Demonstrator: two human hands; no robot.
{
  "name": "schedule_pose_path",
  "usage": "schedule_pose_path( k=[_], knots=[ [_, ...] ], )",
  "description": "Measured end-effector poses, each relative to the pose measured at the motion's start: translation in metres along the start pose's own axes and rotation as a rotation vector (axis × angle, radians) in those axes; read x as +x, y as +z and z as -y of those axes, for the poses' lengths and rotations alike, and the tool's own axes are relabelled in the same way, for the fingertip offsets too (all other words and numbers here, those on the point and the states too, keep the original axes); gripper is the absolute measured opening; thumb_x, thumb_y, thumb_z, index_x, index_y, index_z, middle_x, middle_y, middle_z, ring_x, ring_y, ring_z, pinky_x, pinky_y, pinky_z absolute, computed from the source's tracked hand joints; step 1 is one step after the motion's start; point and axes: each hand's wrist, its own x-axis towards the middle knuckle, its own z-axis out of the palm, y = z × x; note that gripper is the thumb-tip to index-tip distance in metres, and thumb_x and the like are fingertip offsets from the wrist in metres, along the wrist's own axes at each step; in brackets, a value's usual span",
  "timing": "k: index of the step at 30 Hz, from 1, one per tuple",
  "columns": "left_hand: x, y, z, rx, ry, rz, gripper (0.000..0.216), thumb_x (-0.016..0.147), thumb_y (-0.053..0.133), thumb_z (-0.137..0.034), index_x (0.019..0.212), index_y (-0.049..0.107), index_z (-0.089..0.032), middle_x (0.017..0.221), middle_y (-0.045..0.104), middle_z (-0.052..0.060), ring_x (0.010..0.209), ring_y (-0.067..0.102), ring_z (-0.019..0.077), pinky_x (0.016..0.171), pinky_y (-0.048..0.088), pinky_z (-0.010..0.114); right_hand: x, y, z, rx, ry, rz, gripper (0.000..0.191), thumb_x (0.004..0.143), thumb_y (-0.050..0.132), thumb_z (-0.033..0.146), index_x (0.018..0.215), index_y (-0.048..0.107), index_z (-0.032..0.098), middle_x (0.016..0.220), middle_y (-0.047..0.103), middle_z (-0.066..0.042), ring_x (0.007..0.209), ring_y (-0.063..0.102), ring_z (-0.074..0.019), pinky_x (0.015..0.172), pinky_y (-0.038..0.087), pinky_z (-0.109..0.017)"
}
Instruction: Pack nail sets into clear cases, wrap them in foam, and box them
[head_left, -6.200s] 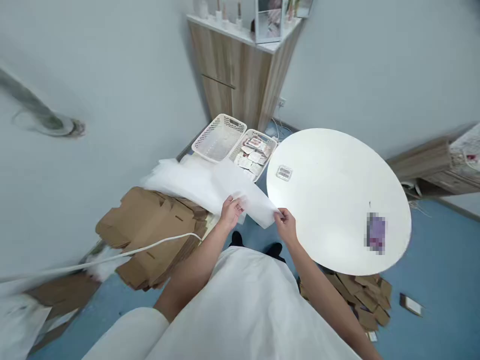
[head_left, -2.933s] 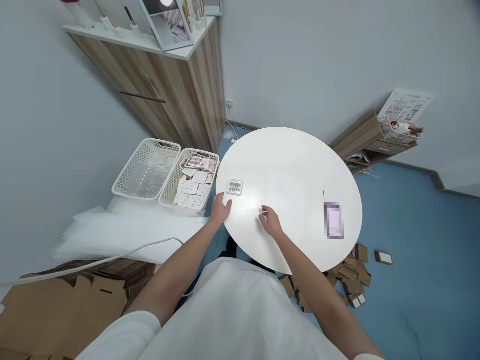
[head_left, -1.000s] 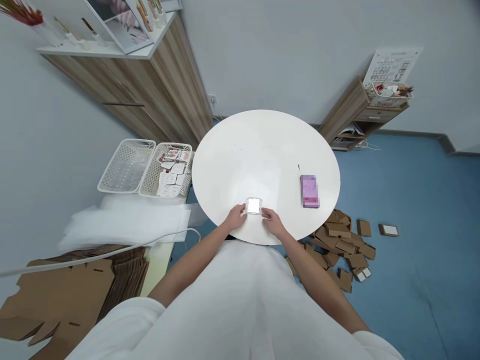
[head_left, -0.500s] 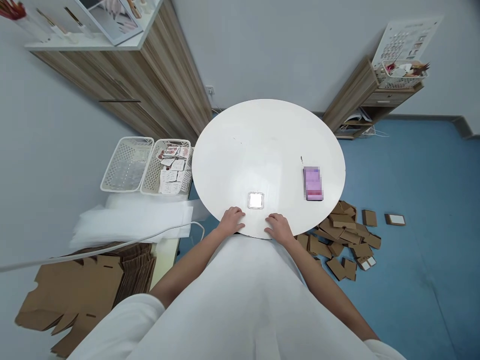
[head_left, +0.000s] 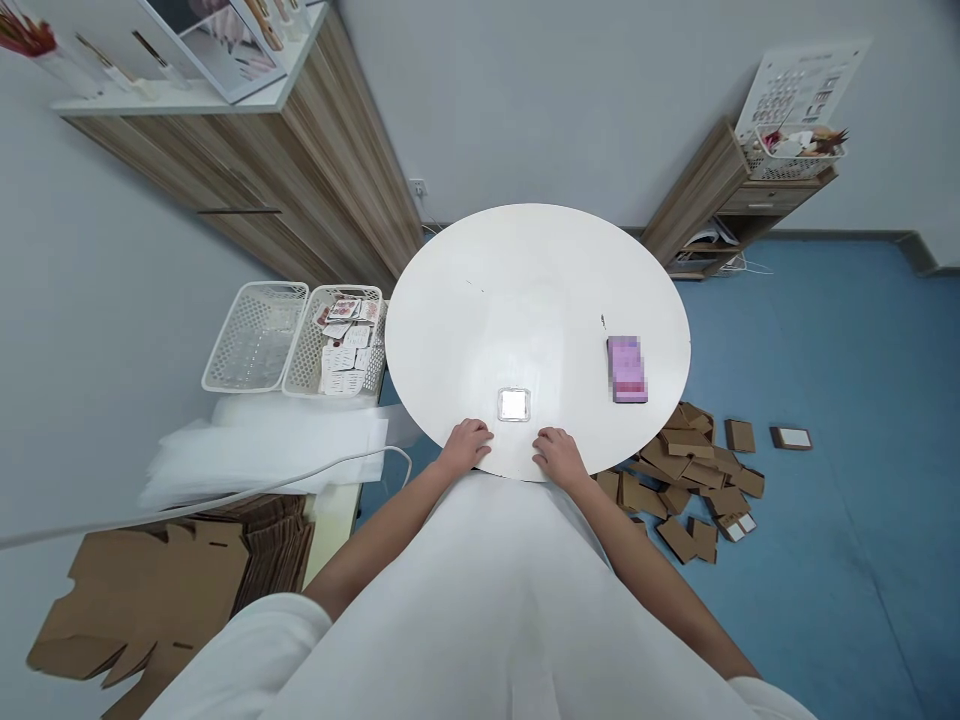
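Note:
My left hand [head_left: 466,445] rests on the near edge of a white round table [head_left: 536,280], fingers loosely spread and holding nothing. My right hand [head_left: 559,455] lies on the same edge a little to the right, also with nothing in it. Just beyond the two hands, between them, is a small clear square case [head_left: 514,404] with a white middle; neither hand touches it. Farther right on the tabletop lies a purple phone-shaped item [head_left: 627,370], blurred by pixelation.
Left of the table stand a white basket [head_left: 255,340] and another basket of printed cards [head_left: 346,335]. White foam sheets [head_left: 262,450] and flat cardboard [head_left: 142,590] lie nearer. Small brown boxes [head_left: 675,475] are heaped on the floor at right. Wooden cabinets [head_left: 337,150] stand behind.
The whole view has shifted down slightly. Both hands stay at the table edge, and the case and purple item keep their places on the tabletop.

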Motion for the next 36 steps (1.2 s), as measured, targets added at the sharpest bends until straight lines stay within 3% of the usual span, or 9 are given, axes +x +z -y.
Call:
schedule_pose_path(
  k=[13,17,19,22,24,29,36],
  knots=[
    [0.003,-0.004,-0.006,-0.039,-0.011,-0.015,0.021,0.083,0.043,-0.027,0.088,0.063,-0.023,0.095,0.057,0.006,0.091,0.048,0.0195,0.079,0.038,0.034,-0.001,-0.005,0.001,-0.001,0.014,0.029,0.017,0.079,0.051,0.025,0.093,0.060,0.022,0.110,0.053,-0.007,0.099,0.045,-0.0229,0.081,0.035,-0.034],
    [0.001,-0.005,-0.010,-0.037,-0.027,-0.009,0.024,0.086,0.038,-0.029,0.089,0.061,-0.022,0.095,0.058,0.006,0.089,0.049,0.0189,0.079,0.037,0.034,-0.001,-0.008,0.006,-0.025,0.014,0.025,0.036,0.072,0.059,0.042,0.102,0.055,0.021,0.108,0.052,-0.008,0.098,0.045,-0.0241,0.083,0.033,-0.035],
    [-0.001,-0.005,-0.012,-0.029,-0.021,0.000,0.027,0.087,0.035,-0.031,0.089,0.060,-0.021,0.094,0.059,0.005,0.088,0.050,0.0186,0.079,0.037,0.034,0.000,-0.009,0.010,-0.070,0.012,0.018,0.035,0.073,0.058,0.040,0.102,0.054,0.020,0.106,0.053,-0.009,0.097,0.045,-0.0244,0.083,0.031,-0.036],
    [-0.003,-0.007,-0.016,-0.031,-0.025,0.007,0.028,0.088,0.034,-0.032,0.089,0.060,-0.022,0.094,0.059,0.005,0.087,0.051,0.0185,0.081,0.036,0.034,0.000,-0.011,0.014,-0.128,0.012,0.015,0.018,0.082,0.046,0.024,0.095,0.056,0.019,0.101,0.056,-0.010,0.092,0.047,-0.0229,0.082,0.030,-0.035],
    [-0.003,-0.009,-0.019,-0.032,-0.043,0.014,0.028,0.088,0.033,-0.031,0.090,0.059,-0.022,0.092,0.060,0.005,0.087,0.051,0.0182,0.083,0.034,0.034,0.000,-0.014,0.016,-0.131,0.024,0.021,0.020,0.085,0.038,0.019,0.090,0.057,0.019,0.094,0.058,-0.010,0.087,0.049,-0.0210,0.080,0.029,-0.033],
    [-0.003,-0.014,-0.020,-0.032,-0.063,0.028,0.027,0.088,0.033,-0.029,0.097,0.058,-0.022,0.095,0.062,0.003,0.089,0.054,0.0176,0.088,0.033,0.035,-0.001,-0.027,0.014,-0.042,0.034,0.082,0.023,0.088,0.033,0.021,0.087,0.056,0.020,0.086,0.060,-0.005,0.077,0.053,-0.0168,0.075,0.031,-0.029],
    [0.007,-0.024,-0.014,-0.081,-0.069,-0.018,0.032,0.087,0.035,-0.032,0.110,0.053,-0.020,0.101,0.062,0.005,0.092,0.056,0.0193,0.080,0.040,0.031,0.021,-0.045,0.007,0.131,0.110,0.162,0.024,0.089,0.030,0.026,0.089,0.054,0.022,0.083,0.062,-0.004,0.071,0.054,-0.0162,0.058,0.031,-0.025]
  ],
)
